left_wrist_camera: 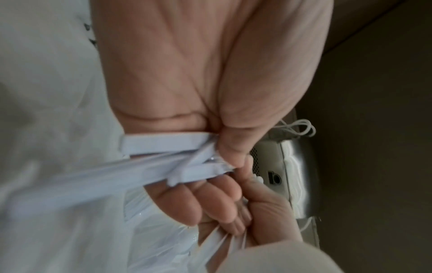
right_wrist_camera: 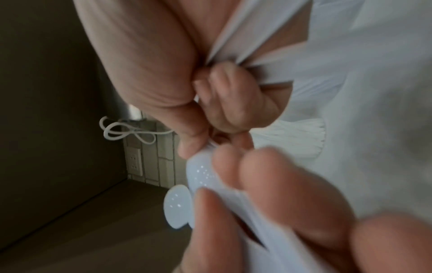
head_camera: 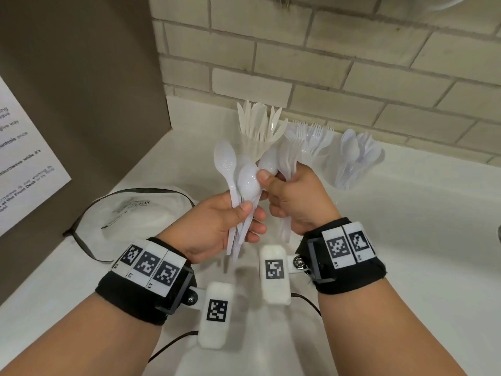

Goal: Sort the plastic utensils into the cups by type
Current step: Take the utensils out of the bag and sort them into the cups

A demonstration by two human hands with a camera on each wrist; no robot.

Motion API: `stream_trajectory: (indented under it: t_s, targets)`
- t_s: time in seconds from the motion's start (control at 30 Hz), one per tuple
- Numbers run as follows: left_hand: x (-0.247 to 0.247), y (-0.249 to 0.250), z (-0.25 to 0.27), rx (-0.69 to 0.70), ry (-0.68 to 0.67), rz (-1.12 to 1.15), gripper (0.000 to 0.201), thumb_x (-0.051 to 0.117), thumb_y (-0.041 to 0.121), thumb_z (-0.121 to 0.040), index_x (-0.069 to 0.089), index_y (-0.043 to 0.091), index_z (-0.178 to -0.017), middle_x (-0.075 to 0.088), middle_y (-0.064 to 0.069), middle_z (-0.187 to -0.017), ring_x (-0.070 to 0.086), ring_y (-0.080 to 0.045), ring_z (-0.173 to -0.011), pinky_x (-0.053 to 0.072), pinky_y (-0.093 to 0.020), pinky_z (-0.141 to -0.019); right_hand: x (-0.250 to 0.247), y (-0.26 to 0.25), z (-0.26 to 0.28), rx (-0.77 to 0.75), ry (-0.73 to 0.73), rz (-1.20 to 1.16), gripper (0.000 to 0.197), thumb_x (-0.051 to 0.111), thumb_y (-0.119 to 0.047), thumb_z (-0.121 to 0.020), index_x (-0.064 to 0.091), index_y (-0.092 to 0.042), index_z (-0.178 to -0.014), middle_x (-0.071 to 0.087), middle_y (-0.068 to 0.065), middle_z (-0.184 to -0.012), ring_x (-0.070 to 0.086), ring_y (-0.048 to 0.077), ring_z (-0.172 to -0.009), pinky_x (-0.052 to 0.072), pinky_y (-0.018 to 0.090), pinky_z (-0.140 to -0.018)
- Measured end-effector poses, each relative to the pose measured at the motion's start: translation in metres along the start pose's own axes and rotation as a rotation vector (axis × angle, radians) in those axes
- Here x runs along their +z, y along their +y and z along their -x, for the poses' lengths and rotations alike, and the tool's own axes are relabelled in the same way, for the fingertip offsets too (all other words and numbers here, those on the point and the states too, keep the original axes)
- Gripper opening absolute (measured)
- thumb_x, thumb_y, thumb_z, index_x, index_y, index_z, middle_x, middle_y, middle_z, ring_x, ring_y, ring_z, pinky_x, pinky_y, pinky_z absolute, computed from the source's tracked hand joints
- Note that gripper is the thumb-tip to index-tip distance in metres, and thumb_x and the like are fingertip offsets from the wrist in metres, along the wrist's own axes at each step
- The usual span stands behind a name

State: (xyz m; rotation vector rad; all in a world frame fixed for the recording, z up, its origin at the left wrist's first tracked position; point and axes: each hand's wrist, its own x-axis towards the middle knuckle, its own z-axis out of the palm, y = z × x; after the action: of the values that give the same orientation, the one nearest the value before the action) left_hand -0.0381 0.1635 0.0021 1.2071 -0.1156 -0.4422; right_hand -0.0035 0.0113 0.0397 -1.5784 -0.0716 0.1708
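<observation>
- White plastic is all that is being handled: the left hand (head_camera: 217, 226) has its fingers (head_camera: 254, 221) curled round a bundle of spoons (head_camera: 244, 185), held above the tabletop (head_camera: 406, 240) in front of the cups.
- The spoons stand nearly upright, long axes running bowl-up to handle-down, handles fanning out below the fist and bowls tilted slightly away from the person.
- Just to the right and touching that bundle, the right hand (head_camera: 295, 196) grips a second clutch of utensils (head_camera: 287, 161); its thumb presses on a spoon bowl. These too point up; the right wrist view is too blurred to name their types.
- Behind, left to right, stand three clear cups: knives (head_camera: 257, 126), forks (head_camera: 311, 137), spoons in the last cup (head_camera: 355, 161), all with working ends up.
- The step in hand looks like separating the held mix by type, spoons gathering on the left.
- Next, I judge, the spoon bundle must travel right to the last cup and go in handles first, keeping the fan tight enough to clear the rim.
</observation>
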Motion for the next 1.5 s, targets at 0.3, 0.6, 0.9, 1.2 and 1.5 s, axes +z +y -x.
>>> stream_trajectory:
  t_s: [0.3,0.6,0.9,1.2,1.5]
  targets:
    - [-0.005,0.001,0.003,-0.082,-0.094,0.178,0.036,0.052,0.018,-0.088,0.06,0.002,-0.119,0.071,-0.012,-0.101,0.071,-0.029,-0.085,0.059,-0.04,-0.074,-0.007,0.003,0.001,-0.006,-0.099,-0.146,0.008,0.051,-0.001,-0.096,0.057,0.002,-0.099,0.056,-0.007,-0.046,0.044,0.001,-0.032,0.027,0.014,-0.033]
    - [-0.012,-0.004,-0.008,-0.028,0.138,0.137,0.022,0.051,0.022,-0.088,0.06,0.006,-0.099,0.052,-0.005,-0.07,0.053,-0.017,-0.057,0.05,-0.03,-0.062,-0.035,-0.013,-0.05,0.001,0.318,0.011,0.015,0.05,-0.024,-0.095,0.057,-0.013,-0.087,0.058,0.003,-0.072,0.045,0.014,-0.05,0.037,0.028,-0.049]
    - [-0.006,0.0,-0.016,-0.01,0.208,0.031,0.021,0.043,0.017,-0.098,0.058,0.002,-0.097,0.052,-0.007,-0.071,0.059,-0.026,-0.068,0.053,-0.029,-0.062,-0.097,-0.035,-0.154,-0.353,0.573,0.127,0.018,0.049,-0.021,-0.099,0.064,-0.018,-0.091,0.052,-0.001,-0.067,0.052,0.013,-0.06,0.053,0.029,-0.064]
    - [0.001,0.003,-0.028,-0.055,0.227,-0.058,0.021,0.041,0.017,-0.099,0.057,0.003,-0.099,0.054,-0.004,-0.068,0.061,-0.023,-0.065,0.055,-0.031,-0.067,-0.105,0.015,-0.165,-0.291,0.582,0.265,0.06,0.068,-0.011,-0.086,0.04,-0.022,-0.139,0.055,0.0,-0.122,0.054,0.01,-0.11,0.043,0.018,-0.089]
    - [0.014,0.0,-0.039,-0.099,0.185,-0.092,0.02,0.042,0.018,-0.099,0.058,0.006,-0.097,0.055,-0.004,-0.07,0.064,-0.022,-0.067,0.053,-0.036,-0.074,-0.097,0.012,-0.149,-0.294,0.491,0.762,0.038,0.043,-0.016,-0.1,0.05,-0.013,-0.137,0.035,0.003,-0.15,0.038,0.016,-0.135,0.028,0.017,-0.107]
